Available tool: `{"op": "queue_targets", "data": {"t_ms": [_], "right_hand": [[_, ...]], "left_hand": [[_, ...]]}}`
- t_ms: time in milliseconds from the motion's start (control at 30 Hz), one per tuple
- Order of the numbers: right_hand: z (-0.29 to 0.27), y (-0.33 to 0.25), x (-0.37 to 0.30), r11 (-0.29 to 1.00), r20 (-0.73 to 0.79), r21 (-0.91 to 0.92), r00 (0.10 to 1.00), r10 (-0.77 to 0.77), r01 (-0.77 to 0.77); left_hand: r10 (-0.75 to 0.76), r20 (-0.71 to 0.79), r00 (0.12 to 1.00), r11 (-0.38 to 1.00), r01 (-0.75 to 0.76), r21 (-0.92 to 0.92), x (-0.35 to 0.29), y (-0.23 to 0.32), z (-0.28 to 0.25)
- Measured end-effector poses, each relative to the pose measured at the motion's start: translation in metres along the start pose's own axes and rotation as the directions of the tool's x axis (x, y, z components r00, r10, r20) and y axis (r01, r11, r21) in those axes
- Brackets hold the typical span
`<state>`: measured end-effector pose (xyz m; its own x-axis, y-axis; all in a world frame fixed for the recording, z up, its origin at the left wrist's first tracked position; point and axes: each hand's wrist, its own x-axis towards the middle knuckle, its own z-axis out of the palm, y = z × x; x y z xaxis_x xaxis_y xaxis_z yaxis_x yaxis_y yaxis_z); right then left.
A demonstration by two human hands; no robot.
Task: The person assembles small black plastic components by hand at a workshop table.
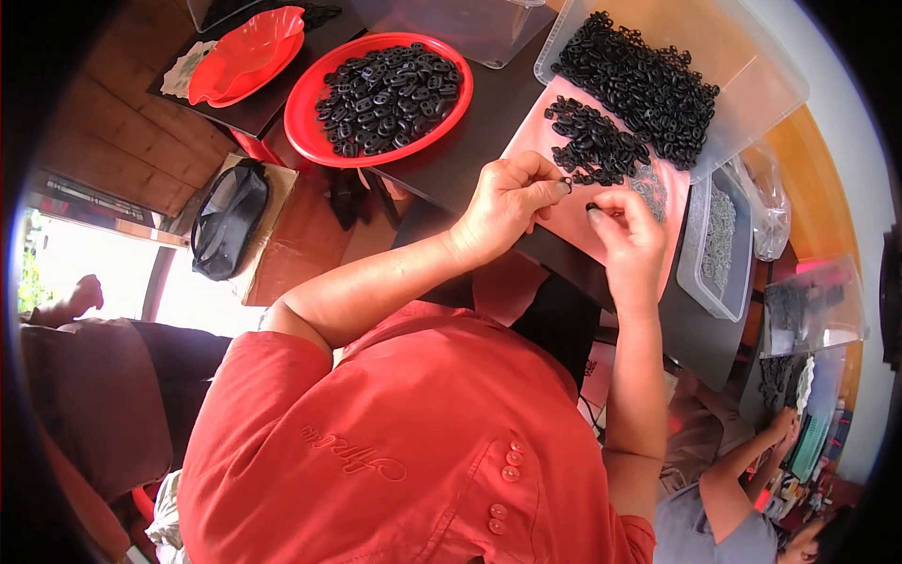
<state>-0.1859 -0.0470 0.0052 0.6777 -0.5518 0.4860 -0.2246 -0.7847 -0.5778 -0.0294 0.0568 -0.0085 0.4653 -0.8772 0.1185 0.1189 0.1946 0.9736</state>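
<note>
Mid-frame, the left hand (510, 205) pinches a small black piece (567, 185) in its grip. Beside it, the right hand (629, 230) pinches a black bit (592, 206) in its grip. Both are partly hidden. Just above, a black pile (598, 141) lies on a pink sheet (570, 233). A red bowl (306, 105) sits upper left, a clear bin (752, 80) upper right.

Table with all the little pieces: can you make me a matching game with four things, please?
Things:
1. Round tray
2. Cloth
3. Narrow bin
4. Right hand

Matches:
A. Pink
B. Pinching a small black piece
C. Red, holding a heap of black pieces
D. Holding silvery pieces

Right pairs: 1-C, 2-A, 3-D, 4-B
</note>
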Motion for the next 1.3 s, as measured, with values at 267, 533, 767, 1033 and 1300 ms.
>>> {"op": "queue_targets", "data": {"t_ms": [267,533,767,1033,1300], "right_hand": [[-0.011,-0.002,0.007,0.462,0.171,0.810,0.900,0.401,-0.360],[-0.013,-0.017,0.010,0.452,0.213,0.805,0.899,0.382,-0.383],[0.001,-0.041,0.006,0.739,0.224,0.626,0.965,0.138,-0.251],[0.027,-0.037,-0.006,0.884,0.034,0.455,0.994,0.106,-0.110],[0.034,-0.051,-0.013,0.966,-0.155,0.257,0.988,0.002,0.038]], "left_hand": [[-0.060,0.054,0.997,0.992,0.066,-0.105,0.000,0.009,-0.002],[-0.111,-0.002,0.994,0.956,0.106,-0.275,0.001,0.013,0.009],[-0.217,0.023,0.976,0.783,0.188,-0.593,0.022,0.017,0.018],[-0.318,0.053,0.946,0.655,0.260,-0.710,0.017,0.027,0.022],[-0.312,0.035,0.949,0.640,0.237,-0.731,0.016,0.016,0.029]]}}
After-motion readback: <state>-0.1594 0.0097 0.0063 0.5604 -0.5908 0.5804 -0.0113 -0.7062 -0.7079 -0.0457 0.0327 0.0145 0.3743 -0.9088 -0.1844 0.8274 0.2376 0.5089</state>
